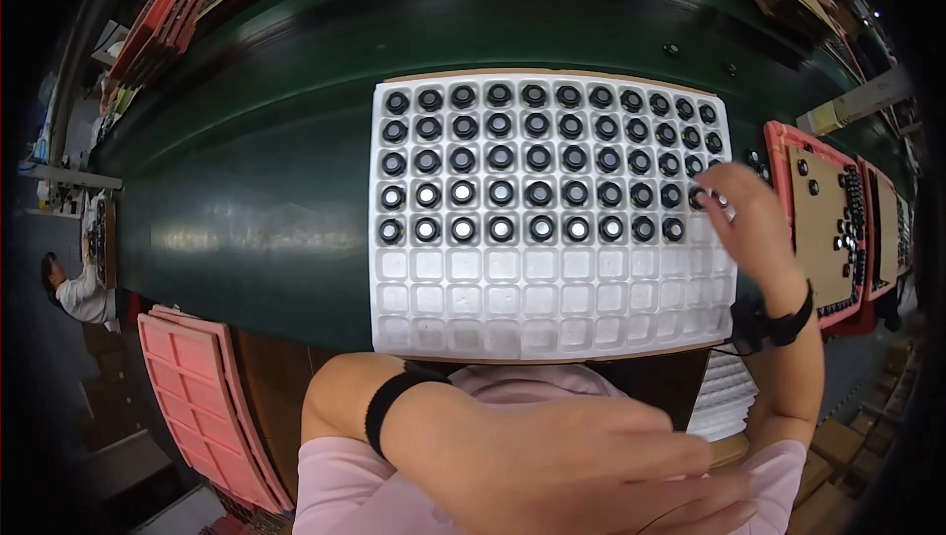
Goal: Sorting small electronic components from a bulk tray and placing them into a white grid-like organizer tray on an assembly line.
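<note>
A white tray (557, 264) with rows of square pockets lies in front of me. Small round black parts with grey tops (538, 157) fill its far rows, while the pockets of the near rows are bare. My right hand (757, 225) reaches over the tray's right edge, its fingertips closed around one of these black parts (698, 198) at a pocket. Close to the camera, my left hand (601, 471) hangs in front of my chest, slightly blurred. Its fingers point right and lie apart, with nothing visible in them; the fingertips are partly hidden.
The tray rests on a green conveyor belt (246, 200). On the right, a pink-rimmed tray (778, 175) holds a brown board with loose black parts. Pink trays (202, 402) stand at lower left, and white trays (724, 397) are stacked at lower right. Another person (84, 294) is far left.
</note>
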A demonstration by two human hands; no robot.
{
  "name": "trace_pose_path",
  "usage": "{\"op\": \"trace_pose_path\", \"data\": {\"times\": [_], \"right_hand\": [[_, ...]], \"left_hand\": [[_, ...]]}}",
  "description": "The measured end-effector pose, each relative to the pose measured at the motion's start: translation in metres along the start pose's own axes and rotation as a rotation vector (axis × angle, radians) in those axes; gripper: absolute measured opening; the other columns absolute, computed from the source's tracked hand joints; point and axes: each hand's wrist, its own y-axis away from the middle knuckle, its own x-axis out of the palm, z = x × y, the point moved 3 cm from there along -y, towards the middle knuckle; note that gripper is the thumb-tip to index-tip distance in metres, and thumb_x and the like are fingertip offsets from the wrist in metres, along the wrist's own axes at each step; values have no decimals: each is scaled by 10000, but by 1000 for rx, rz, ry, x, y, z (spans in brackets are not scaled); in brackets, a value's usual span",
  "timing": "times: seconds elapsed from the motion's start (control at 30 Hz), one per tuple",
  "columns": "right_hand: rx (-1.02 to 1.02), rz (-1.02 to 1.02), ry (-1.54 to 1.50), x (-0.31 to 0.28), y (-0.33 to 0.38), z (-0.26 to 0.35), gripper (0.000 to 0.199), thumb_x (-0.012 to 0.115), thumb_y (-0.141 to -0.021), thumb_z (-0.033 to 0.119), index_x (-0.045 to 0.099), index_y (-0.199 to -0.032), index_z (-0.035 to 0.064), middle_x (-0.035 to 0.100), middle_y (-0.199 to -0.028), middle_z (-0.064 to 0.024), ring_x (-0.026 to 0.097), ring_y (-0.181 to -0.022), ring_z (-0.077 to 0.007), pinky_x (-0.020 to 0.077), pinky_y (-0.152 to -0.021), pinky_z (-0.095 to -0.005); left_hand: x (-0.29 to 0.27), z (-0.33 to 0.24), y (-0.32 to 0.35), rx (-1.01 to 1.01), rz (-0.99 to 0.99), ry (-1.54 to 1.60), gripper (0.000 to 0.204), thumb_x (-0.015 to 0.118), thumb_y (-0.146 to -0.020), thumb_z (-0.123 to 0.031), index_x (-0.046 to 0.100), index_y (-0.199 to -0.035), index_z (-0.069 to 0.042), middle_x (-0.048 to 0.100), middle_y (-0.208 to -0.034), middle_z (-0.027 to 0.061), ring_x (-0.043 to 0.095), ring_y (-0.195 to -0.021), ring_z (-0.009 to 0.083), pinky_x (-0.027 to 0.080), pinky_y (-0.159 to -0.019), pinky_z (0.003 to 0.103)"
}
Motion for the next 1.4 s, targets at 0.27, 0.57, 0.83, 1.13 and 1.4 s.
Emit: {"op": "trace_pose_path", "data": {"times": [0.27, 0.57, 0.83, 1.13, 1.4], "right_hand": [[269, 41, -247, 4, -110, -67, 195, 648, -878, 61, 638, -1054, -23, 683, -941, -126, 661, -882, -201, 518, -811, -329], [237, 181, 31, 83, -184, -139, 342, 618, -830, 13, 638, -1170, 47, 584, -1254, -176, 572, -1142, -352, 468, -982, -394], [303, 182, 185, 115, -206, -163, 349, 583, -822, -27, 622, -1162, 41, 600, -1215, -166, 587, -1106, -369, 484, -937, -431], [195, -55, -352, 70, -176, -77, 286, 650, -838, 15, 604, -1119, 35, 646, -963, -92, 649, -864, -217, 522, -787, -331], [36, 18, -718, 34, -17, 66, 241, 766, -769, 34, 666, -988, 35, 669, -987, -61, 628, -861, -173, 503, -748, -288]], "left_hand": [[-21, 42, 34, 70, -483, -448, 367, 637, -813, -1, 609, -1179, 16, 690, -1047, 133, 669, -844, 277, 541, -702, 335], [-42, 90, 124, -274, -940, -382, 41, 630, -864, -8, 600, -841, 4, 685, -882, 134, 662, -786, 230, 506, -701, 314], [-38, 93, 166, -391, -1033, -363, 243, 610, -905, -38, 521, -681, -1, 671, -832, 115, 621, -743, 190, 486, -692, 288], [-39, 100, 155, -341, -1006, -321, 233, 606, -911, -42, 518, -698, -4, 668, -831, 114, 622, -752, 187, 483, -698, 286], [-30, 118, 126, -353, -1062, -243, 22, 613, -890, 0, 593, -880, -1, 667, -880, 96, 625, -794, 176, 488, -734, 278]]}}
